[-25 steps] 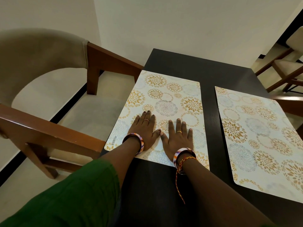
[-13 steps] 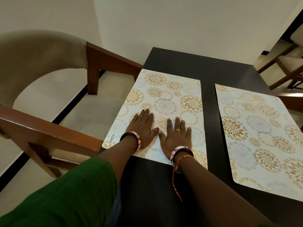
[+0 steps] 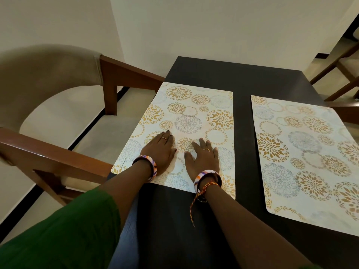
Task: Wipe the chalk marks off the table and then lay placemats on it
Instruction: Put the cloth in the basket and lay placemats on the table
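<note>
Head view: the near placemat (image 3: 186,121) lies flat on the dark table (image 3: 240,133), its long axis running away from us, its left long edge at or just past the table's left side by the chair (image 3: 58,148). We cannot tell whether that edge overhangs. Both our hands rest on its near half, palms down, fingers straight and close together, holding nothing, only pressing the mat.

- left hand (image 3: 160,150): toward the mat's left edge, fingertips pointing away and slightly right.
- right hand (image 3: 204,159): near the mat's midline, just beside the left hand, thumbs close but apart.
- second placemat (image 3: 303,152): already laid to the right, parallel, with a strip of bare table between the two.

We see no chalk marks on the bare surface. We judge the task near its end: this mat is being squared up. Any shift right, off the table's side, falls to both flat palms together; the right hand is nearer the gap.
</note>
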`<state>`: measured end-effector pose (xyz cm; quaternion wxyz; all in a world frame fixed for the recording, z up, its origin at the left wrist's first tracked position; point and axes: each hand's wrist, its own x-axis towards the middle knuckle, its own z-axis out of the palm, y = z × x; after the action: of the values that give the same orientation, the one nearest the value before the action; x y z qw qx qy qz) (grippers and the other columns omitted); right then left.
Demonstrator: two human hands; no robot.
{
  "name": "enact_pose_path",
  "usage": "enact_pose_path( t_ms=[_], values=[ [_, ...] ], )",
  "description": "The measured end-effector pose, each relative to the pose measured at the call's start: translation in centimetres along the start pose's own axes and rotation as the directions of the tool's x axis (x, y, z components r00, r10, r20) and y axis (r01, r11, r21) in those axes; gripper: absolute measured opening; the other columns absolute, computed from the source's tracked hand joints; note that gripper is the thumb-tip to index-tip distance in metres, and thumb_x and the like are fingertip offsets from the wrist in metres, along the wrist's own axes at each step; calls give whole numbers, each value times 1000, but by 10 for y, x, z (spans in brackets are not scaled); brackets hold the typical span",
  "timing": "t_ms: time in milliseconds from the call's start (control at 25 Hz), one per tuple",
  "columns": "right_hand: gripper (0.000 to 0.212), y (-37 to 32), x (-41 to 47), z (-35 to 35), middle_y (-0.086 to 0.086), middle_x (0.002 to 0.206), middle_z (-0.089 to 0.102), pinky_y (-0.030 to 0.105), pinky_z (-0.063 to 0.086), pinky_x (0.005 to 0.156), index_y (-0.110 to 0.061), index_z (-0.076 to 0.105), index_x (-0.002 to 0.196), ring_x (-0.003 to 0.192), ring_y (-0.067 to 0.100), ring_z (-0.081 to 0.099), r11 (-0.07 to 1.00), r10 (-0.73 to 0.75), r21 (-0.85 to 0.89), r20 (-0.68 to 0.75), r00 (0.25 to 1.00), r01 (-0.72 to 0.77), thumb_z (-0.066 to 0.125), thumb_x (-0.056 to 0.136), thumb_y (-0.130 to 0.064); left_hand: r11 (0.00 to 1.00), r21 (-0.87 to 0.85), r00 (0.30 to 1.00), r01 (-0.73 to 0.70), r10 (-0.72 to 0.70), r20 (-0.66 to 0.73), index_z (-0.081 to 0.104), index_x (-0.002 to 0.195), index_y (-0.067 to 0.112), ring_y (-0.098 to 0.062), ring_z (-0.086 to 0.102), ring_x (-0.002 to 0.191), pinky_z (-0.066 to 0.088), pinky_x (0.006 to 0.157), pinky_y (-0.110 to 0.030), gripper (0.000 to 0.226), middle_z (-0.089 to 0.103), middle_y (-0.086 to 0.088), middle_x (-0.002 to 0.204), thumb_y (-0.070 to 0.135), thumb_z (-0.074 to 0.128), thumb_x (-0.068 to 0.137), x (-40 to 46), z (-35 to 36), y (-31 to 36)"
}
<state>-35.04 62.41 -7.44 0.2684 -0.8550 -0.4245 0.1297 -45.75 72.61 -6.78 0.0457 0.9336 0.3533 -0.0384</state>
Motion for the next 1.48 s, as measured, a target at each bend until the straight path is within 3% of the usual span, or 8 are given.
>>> enact_pose_path(
  t_ms=[120,200,320,520,720,840,1080,1480],
  values=[
    [30,-1,-8,-12,7,133,57,24,29,107,-9,64,119,130,19,45,799,233,591,-141,962,-107,54,93,-21,998,65,999,21,-18,-46,17,148,8,-23,20,143,21,115,-32,52,20,-8,156,29,28,101,-8,-15,17],
    [24,3,-15,-25,10,119,66,16,40,90,-5,69,110,117,20,57,729,280,683,-230,932,-51,58,91,-16,998,-22,989,58,-60,-132,24,146,10,-23,26,140,27,111,-32,49,29,-7,152,27,31,100,-16,-29,36],
    [20,16,-38,-53,10,107,71,-4,36,69,-4,72,102,101,16,62,829,147,557,-294,944,45,58,91,-12,988,-144,975,-47,14,-223,33,142,11,-23,34,134,32,104,-31,46,40,-6,146,26,35,99,-44,-41,80],
    [20,45,-113,-90,7,99,71,3,37,70,-7,73,101,84,6,55,894,123,448,-217,968,-13,56,92,-14,920,-334,971,-205,149,-187,44,136,13,-23,46,122,41,95,-31,44,51,-7,134,23,46,93,-121,-20,156],
    [31,107,-205,-108,8,129,58,15,30,95,-8,57,125,115,13,50,977,79,208,-147,986,-47,46,96,-10,894,-370,967,-254,224,-122,42,138,13,-20,32,138,29,111,-29,42,38,-6,148,21,41,97,-173,10,209],
    [44,148,-241,-126,7,150,35,19,18,108,-10,38,141,139,17,29,994,90,64,-47,995,-87,44,98,-12,910,-299,957,-286,285,-48,30,144,14,-20,16,145,18,117,-30,47,22,-5,155,18,36,99,-190,21,236],
    [58,221,-286,-173,-1,159,-5,29,-5,115,-18,1,151,146,14,-5,931,55,-364,195,979,20,26,102,-37,887,-217,905,-408,425,35,17,148,12,-19,6,146,5,118,-30,51,11,-6,158,19,33,99,-212,30,331],
    [58,388,-303,-315,5,159,-7,33,-1,118,-11,-3,150,147,20,-6,839,-50,-506,293,955,199,19,102,-36,929,-312,974,-198,222,43,27,145,11,-22,15,145,19,117,-33,51,18,-7,156,26,41,98,-191,27,547]
  ],
)
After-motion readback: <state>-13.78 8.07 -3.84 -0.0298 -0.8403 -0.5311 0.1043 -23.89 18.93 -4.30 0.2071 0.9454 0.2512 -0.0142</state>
